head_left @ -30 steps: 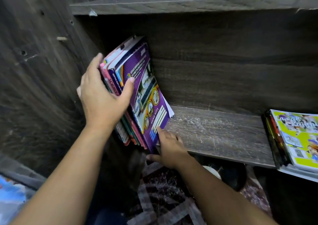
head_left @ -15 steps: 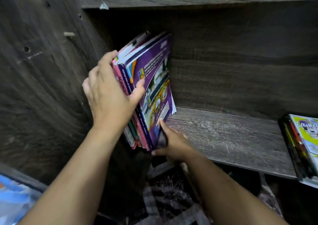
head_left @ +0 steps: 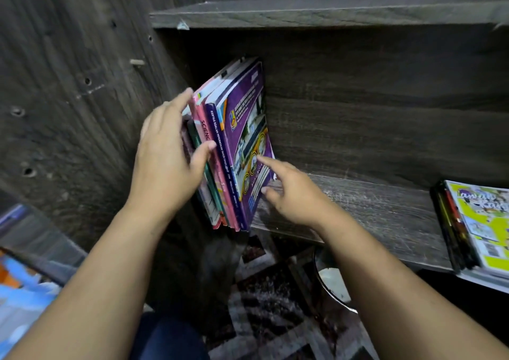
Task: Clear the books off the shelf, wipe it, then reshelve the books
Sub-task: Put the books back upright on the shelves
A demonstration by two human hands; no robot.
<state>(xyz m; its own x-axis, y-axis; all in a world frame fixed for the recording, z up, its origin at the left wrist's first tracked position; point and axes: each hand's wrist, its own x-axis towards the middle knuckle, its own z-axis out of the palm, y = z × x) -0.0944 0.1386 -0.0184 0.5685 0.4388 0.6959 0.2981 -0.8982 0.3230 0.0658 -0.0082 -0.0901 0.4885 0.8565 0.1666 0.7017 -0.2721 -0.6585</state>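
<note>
The left hand (head_left: 168, 155) braces the leaning books (head_left: 237, 150) with flat fingers; the right hand (head_left: 292, 191) props them with one straight fingertip. Unsupported past it, they could topple.

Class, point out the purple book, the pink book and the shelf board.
purple book (head_left: 249, 139): head view, front cover.
pink book (head_left: 205, 131): head view, spine.
shelf board (head_left: 371, 208): head view, bare top.

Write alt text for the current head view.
Two hands hold a bundle of standing books at the left end of a wooden shelf, left hand against the spines, right hand touching the purple cover. Another stack lies flat at the right end.
</note>
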